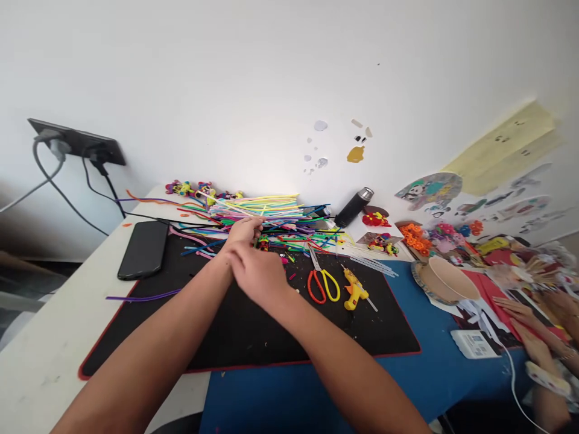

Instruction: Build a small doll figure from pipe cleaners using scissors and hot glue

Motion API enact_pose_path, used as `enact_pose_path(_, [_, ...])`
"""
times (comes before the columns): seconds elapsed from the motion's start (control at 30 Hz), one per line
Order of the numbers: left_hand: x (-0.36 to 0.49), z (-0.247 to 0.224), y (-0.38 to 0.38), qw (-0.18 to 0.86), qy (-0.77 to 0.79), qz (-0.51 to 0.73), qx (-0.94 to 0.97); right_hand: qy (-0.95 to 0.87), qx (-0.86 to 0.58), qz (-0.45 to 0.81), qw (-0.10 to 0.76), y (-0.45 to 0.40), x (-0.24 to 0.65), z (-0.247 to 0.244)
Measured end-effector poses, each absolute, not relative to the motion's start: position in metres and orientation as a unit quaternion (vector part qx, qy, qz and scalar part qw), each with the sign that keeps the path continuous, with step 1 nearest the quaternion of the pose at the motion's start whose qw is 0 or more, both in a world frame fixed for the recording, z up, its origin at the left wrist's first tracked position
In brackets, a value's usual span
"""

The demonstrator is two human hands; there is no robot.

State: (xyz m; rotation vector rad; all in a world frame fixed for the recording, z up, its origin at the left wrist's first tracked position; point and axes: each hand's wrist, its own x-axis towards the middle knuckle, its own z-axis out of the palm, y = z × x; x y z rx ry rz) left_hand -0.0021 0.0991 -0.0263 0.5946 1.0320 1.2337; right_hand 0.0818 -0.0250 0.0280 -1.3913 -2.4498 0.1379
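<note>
Above the red-edged black mat (244, 337), left hand (244, 231) and right hand (262, 274) are overlapping beside heaped multicoloured fuzzy stems (257, 206); whether they're grasping anything, I can't tell!

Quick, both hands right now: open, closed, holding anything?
Left hand: at the pipe cleaners, fingers bent; whether it holds one cannot be told.
Right hand: fingers mostly hidden; open, closed or holding cannot be told.
</note>
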Motion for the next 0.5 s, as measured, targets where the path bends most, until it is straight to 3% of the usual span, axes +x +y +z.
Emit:
enact_pose_path(0.1, [-0.005, -0.026, 0.102, 0.636, 0.469, 0.554, 0.262, -0.836, -0.521, 0.057, 0.162, -0.018, 0.080, 0.028])
enact_pose_path(0.27, [-0.009, -0.022, 0.102, 0.615, 0.461, 0.585, 0.259, -0.907, -0.390, 0.084, 0.135, -0.016, 0.071, 0.023])
enact_pose_path(0.4, [-0.014, -0.018, 0.105, 0.620, 0.463, 0.576, 0.264, -0.851, -0.492, 0.076, 0.165, -0.004, 0.072, 0.025])
enact_pose_path(0.5, [-0.012, -0.013, 0.108, 0.620, 0.459, 0.576, 0.270, -0.869, -0.462, 0.082, 0.158, -0.009, 0.070, 0.021])
